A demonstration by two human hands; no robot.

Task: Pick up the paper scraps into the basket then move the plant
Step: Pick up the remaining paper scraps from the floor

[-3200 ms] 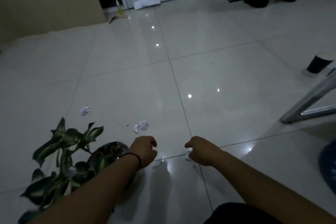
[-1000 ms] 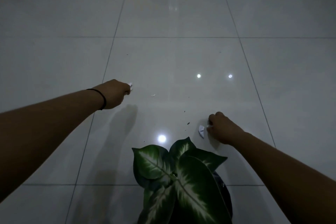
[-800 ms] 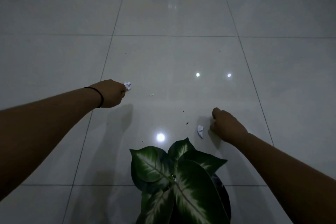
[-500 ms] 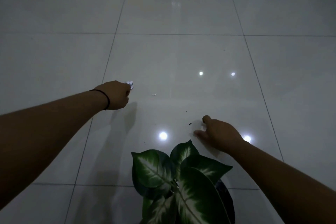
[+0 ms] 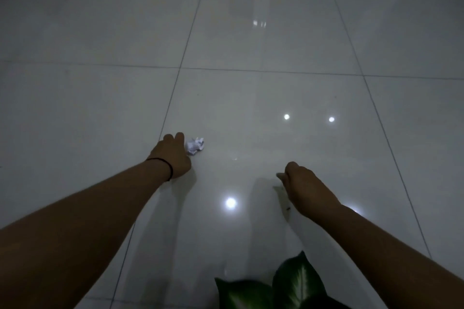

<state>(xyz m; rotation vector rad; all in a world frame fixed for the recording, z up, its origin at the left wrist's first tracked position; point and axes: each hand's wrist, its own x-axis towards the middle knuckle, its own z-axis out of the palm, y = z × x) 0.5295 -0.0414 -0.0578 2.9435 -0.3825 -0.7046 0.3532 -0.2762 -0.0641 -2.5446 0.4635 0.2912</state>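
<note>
Reaching over the glossy tiled floor (image 5: 251, 97), the left hand (image 5: 173, 158) is touching a crumpled paper scrap (image 5: 194, 146) at its one o'clock, grip unclear, while the right hand (image 5: 305, 188) is staying clenched, plant (image 5: 291, 286) at six o'clock.

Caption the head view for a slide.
Left hand touching a crumpled paper scrap on glossy tile; right hand closed; plant leaves at bottom edge.

On the floor (image 5: 251, 97) ahead of me, a paper scrap (image 5: 194, 146) lies just right of my left hand (image 5: 172, 156), touching its fingers. My right hand (image 5: 305, 189) is nearer me, well right of it. The plant (image 5: 281, 288) sits closest, between my forearms.
</note>
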